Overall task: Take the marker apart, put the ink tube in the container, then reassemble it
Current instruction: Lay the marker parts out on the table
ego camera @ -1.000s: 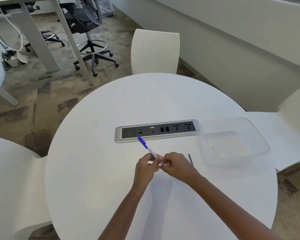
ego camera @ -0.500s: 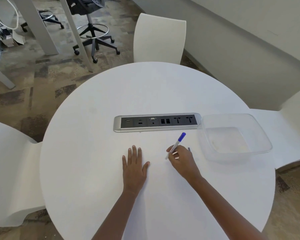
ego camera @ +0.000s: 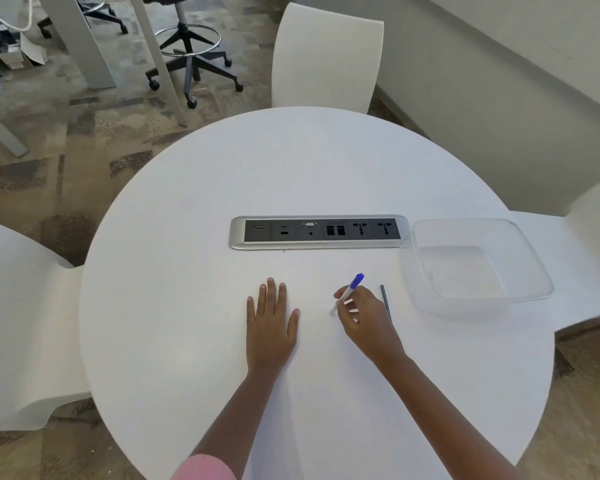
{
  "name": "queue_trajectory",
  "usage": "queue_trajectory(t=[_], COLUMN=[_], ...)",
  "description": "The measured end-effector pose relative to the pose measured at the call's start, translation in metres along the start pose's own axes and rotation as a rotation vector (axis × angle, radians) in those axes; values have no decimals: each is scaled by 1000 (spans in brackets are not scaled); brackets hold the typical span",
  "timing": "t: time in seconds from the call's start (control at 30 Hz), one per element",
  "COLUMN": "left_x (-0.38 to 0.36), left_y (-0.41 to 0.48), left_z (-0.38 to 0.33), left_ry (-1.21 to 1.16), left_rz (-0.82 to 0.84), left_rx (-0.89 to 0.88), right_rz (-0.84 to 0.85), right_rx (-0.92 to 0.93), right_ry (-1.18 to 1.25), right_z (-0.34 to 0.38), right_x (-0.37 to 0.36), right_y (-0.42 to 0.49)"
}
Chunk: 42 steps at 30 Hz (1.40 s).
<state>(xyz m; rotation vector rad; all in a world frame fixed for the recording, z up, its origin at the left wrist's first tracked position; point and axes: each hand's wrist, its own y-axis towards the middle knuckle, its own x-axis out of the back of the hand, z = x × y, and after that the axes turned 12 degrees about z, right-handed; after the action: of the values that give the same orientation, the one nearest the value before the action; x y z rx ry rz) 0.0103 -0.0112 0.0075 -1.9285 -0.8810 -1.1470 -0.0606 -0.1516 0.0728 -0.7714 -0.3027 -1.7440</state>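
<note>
Marker (ego camera: 350, 292): pinched in fingers of right hand (ego camera: 362, 318), blue cap end tilted up and away toward far edge of table (ego camera: 187, 341), pale barrel end pointing down toward near-left, close to tabletop.
Right hand: fingers curled shut around marker barrel, thumb and forefinger clamped on it; hovering or lightly resting right of table centre.
Left hand (ego camera: 271, 323): flat on table, palm down, fingers straight and only slightly spread, nothing under or in it as far as visible.
Ink tube (ego camera: 386, 303): thin dark rod lying on tabletop just beside right hand, on its right side, between hand and container; judged to be the ink tube, too thin to confirm.
Container (ego camera: 478, 265): clear plastic tub near right edge of table, touching or just beside right end of power strip (ego camera: 317, 232); looks empty.
Stage, as judged: tube out of marker but not yet in container.
Risk, rolling: thin round tube on smooth top, easily nudged by heel of right hand and sent toward table edge.
Risk, order: marker apparently closed up while tube lies outside; deposit step could be skipped.
Risk, container: light tub near edge, could slide if knocked.
Risk, ink: possible smear on white top from bare tube.
Writing: none readable on marker or container; socket markings too small to read.
</note>
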Motion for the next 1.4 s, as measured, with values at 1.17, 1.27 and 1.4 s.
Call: queue_trajectory(t=[1.17, 1.27, 1.4], left_x=[-16, -16, -14], left_y=[2, 2, 1], left_z=[7, 7, 5], left_ry=[-8, -14, -17], left_rz=[-52, -62, -92], left_rx=[-25, -18, -22], right_rz=[-99, -24, 44], right_rx=[13, -105, -233], right_ry=[9, -112, -207], right_z=[25, 6, -11], right_x=[28, 16, 4], right_y=[8, 12, 17])
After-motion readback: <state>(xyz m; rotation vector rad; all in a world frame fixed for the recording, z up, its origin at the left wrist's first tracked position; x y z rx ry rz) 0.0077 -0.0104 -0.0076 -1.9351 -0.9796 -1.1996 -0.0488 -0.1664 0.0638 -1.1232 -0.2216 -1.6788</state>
